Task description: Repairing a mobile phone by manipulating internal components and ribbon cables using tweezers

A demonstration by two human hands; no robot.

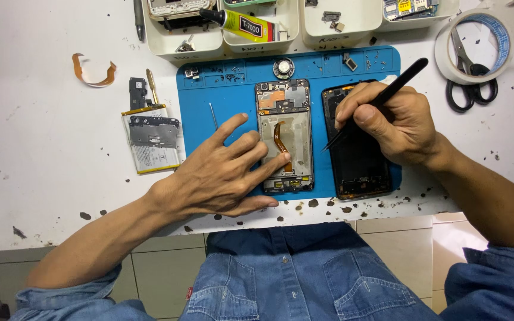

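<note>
An opened phone frame [285, 122] with an orange flex cable [280, 142] lies upright on the blue work mat [197, 119]. My left hand [221, 172] rests flat on the mat, its fingers spread and touching the frame's left and lower part. My right hand [391, 122] grips black tweezers [400, 83], their tip pointing down-left between the frame and a black phone back shell [358, 166]. The right hand lies on top of that shell.
A battery with a metal shield plate [153, 139] lies left of the mat. White trays [257, 27] with parts and a glue tube [242, 24] line the back. A tape roll [474, 44] and scissors [471, 83] are at the right. An orange strip [93, 74] is at the far left.
</note>
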